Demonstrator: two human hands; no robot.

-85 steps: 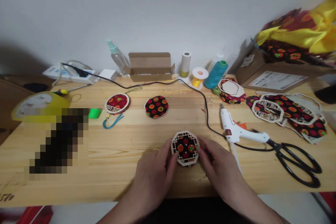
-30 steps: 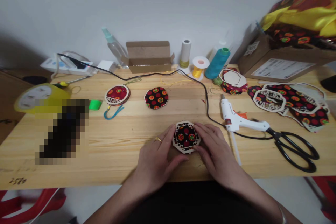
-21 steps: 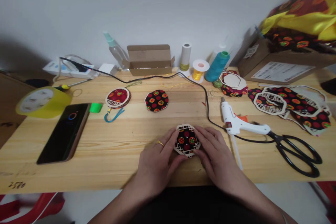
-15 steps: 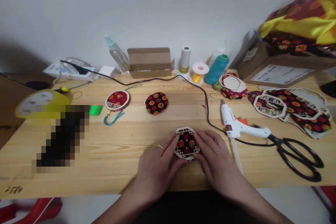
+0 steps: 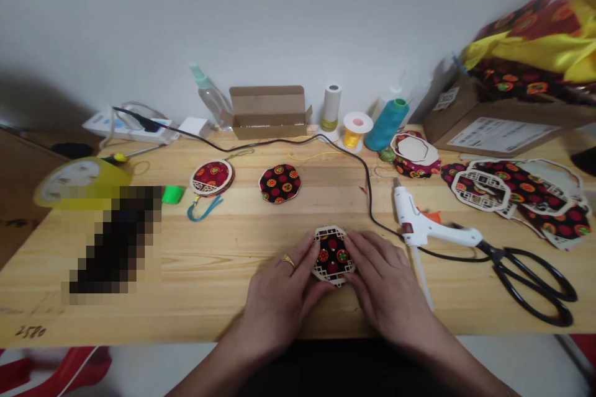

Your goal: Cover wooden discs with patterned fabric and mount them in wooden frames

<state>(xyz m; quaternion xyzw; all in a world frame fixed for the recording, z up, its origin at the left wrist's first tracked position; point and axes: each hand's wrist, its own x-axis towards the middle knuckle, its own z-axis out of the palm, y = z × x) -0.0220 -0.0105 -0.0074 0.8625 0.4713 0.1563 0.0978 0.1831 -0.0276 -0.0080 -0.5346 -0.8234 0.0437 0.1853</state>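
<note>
We see our left hand [image 5: 274, 307] and right hand [image 5: 386, 288] on a small eight-sided wooden frame [image 5: 333, 255] backed with dark dotted cloth, at the middle of a wooden table [image 5: 214, 285]. Both hands curl their fingers closely around its edges, gripping it from either side. A white glue gun [image 5: 428, 233] lies just to the right.

Hot glue gun [image 5: 442, 234] beside black scissors [image 5: 497, 256]

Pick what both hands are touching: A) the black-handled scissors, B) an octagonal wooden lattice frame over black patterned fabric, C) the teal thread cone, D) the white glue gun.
B. The left hand and right hand have their fingers against opposite sides of the octagonal wooden lattice frame over black patterned fabric.
</note>
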